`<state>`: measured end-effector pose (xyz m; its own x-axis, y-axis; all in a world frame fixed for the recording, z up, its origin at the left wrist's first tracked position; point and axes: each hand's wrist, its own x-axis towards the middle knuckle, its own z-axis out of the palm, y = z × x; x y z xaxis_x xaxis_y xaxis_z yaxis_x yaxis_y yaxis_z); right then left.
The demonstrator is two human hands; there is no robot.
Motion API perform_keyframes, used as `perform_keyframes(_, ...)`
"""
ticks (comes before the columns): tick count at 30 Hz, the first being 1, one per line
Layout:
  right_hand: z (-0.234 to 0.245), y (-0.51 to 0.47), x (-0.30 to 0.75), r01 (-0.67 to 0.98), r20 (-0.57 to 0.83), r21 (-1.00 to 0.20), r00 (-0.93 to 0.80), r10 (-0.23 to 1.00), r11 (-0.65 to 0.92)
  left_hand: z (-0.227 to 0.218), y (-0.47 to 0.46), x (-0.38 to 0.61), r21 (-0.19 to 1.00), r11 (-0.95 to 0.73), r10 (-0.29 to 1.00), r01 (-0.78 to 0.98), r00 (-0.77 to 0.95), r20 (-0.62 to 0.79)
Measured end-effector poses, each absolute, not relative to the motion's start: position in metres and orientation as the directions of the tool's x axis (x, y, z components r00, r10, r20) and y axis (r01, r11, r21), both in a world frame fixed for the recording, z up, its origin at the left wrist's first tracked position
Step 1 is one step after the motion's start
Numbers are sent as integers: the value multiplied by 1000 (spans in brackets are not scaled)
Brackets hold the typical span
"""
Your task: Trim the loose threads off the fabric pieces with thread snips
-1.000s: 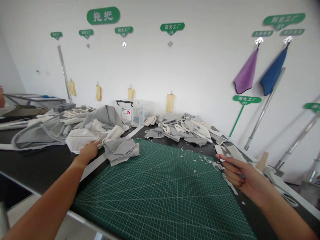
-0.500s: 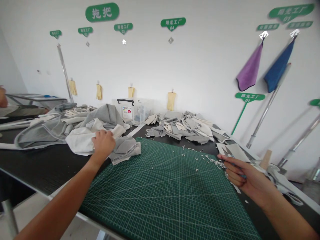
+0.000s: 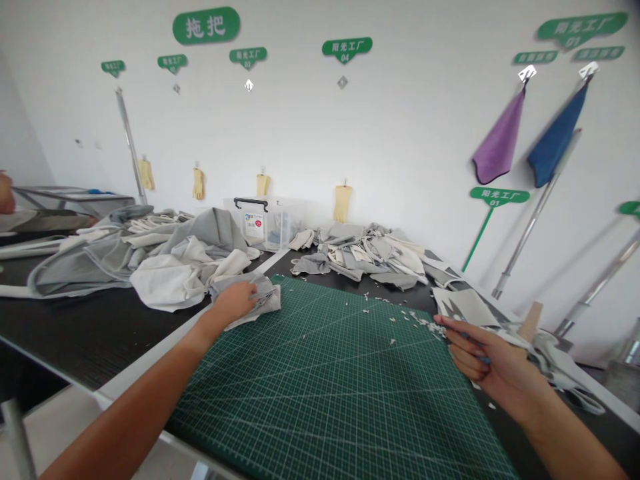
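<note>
Head view: your left hand (image 3: 234, 301) lies with fingers loosely curved over a crumpled grey fabric bundle (image 3: 265, 297), whose long axis runs roughly crosswise along the top edge of the green gridded cutting mat (image 3: 320, 387). Your right hand (image 3: 480, 350) curls closed, pinching a thin blue object (image 3: 483, 360), too hidden to identify, beside white fabric scraps (image 3: 415, 320). Beyond, heaps of grey-and-cream cloth (image 3: 365, 257) cover the black table (image 3: 85, 327), before a clear plastic box (image 3: 265, 223).
</note>
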<state>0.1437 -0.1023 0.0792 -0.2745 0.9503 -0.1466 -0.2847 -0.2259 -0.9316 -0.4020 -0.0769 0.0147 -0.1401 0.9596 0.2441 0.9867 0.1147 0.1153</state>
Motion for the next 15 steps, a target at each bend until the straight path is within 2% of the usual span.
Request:
perform_keyframes(4, 77, -105, 141, -279, -150, -933, -274, 950, -228, 28, -86, -378, 56, 161, 944, 985, -170, 284)
perform_keyframes(8, 73, -112, 126, -251, -183, -930, -317, 931, -269, 38, -100, -326, 106, 78, 902, 991, -115, 415)
perform_keyframes(11, 66, -116, 109, -197, -208, -936, -355, 911, -290, 36, -114, -277, 194, -113, 917, 974, 27, 399)
perform_keyframes(15, 54, -116, 94, -106, -245, -945, -391, 887, -308, 32, -129, -221, 346, -410, 903, 844, 322, 284)
